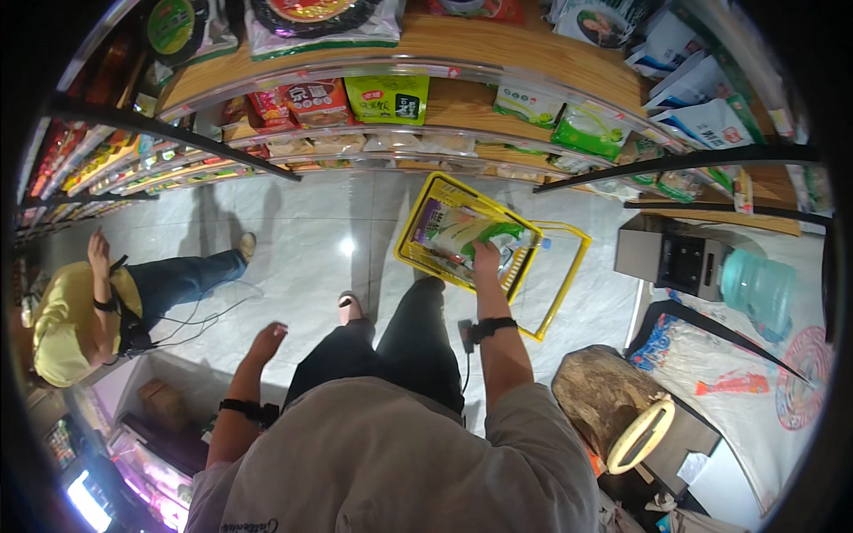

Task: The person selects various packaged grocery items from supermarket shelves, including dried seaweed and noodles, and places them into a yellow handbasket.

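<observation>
A yellow plastic shopping basket point(403, 244) stands on the tiled floor in front of me, its handle folded out to the right. Inside it lie clear, green and purple food packages point(453, 230) and a bottle with a blue cap. My right hand point(486, 258) reaches over the basket's near right side, its fingers closed around the green edge of a package. Empty, with its fingers partly curled, my left hand point(268, 341) hangs over the floor to the left of my legs. Each of my forearms wears a black strap with a small device.
Shelves point(466, 106) with bagged foods run across the front. A person in yellow point(73, 313) is at the left. On the right are a water dispenser point(666, 256) with its bottle, a wooden stump point(600, 393) and a cloth-covered surface point(720, 373). A low cabinet is at the lower left.
</observation>
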Demonstrator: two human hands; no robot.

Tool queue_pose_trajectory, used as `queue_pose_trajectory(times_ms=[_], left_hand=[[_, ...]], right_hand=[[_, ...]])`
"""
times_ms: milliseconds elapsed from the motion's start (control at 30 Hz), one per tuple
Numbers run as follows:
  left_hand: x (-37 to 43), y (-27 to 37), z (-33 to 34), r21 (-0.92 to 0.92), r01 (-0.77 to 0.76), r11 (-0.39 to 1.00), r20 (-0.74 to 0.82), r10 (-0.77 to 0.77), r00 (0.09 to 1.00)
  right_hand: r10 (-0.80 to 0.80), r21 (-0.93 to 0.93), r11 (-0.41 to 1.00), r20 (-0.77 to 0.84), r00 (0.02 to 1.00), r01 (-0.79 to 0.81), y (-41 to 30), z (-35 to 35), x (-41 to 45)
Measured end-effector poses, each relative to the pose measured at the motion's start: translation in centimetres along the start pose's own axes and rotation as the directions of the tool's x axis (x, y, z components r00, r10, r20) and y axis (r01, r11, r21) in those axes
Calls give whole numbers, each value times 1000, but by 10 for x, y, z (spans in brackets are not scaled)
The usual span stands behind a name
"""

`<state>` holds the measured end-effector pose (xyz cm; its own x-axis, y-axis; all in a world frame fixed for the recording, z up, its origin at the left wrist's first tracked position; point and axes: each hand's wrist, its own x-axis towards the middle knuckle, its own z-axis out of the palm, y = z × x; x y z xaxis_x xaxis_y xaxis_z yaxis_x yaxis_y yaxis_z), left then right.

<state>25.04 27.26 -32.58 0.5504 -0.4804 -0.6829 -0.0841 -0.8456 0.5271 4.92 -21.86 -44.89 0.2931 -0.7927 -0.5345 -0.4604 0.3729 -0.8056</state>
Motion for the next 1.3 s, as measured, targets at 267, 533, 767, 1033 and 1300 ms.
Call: queue_pose_trajectory(times_ms=[267,533,767,1033,1300], left_hand=[[-22,120,-53,-622,-83,778,210,268,940],[-34,202,-53,-912,306,273,410,587,698],[-52,209,-77,-929,262,262,370,612,699],[-81,253,-96,-938,177,298,337,658,674],[-55,270,-63,-483,-640,597,199,787,584]], right_hand=[[-498,-284,777,267,825,561,-138,17,-229],[-495,16,-230,859,-131,973,-205,61,-385],[-454,-78,-166,891,-6,983,-203,59,-407],[-528,192,849,321,786,492,-195,49,-371],[-417,599,800,595,687,-34,-214,54,-319]])
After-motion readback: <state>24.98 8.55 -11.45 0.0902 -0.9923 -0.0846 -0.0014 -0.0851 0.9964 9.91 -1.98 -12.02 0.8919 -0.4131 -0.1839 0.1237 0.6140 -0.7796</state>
